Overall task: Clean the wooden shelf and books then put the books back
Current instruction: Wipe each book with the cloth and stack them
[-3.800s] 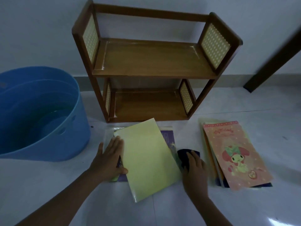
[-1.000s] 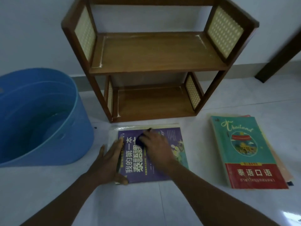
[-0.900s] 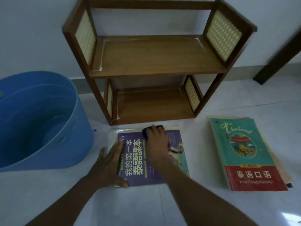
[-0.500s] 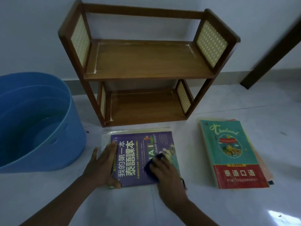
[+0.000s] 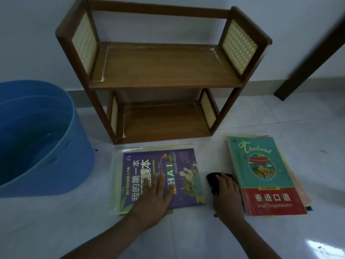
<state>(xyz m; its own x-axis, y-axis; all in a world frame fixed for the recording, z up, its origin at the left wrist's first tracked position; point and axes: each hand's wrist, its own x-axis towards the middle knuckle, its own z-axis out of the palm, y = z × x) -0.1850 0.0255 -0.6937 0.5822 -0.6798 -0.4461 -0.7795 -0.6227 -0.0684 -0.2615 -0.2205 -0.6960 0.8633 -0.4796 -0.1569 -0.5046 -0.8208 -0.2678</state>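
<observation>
— Where are my hands?

— My left hand (image 5: 155, 200) lies flat, fingers spread, on the purple language textbook (image 5: 162, 176) at six o'clock from the two-tier wooden shelf (image 5: 164, 71). My right hand (image 5: 226, 195) presses a dark cloth (image 5: 214, 181) on the white floor (image 5: 205, 238), mostly covering it.

— Anything else?

— The teal-and-red book (image 5: 265, 174) at four o'clock hides its stack. The blue tub (image 5: 37, 137) is cut off.
</observation>
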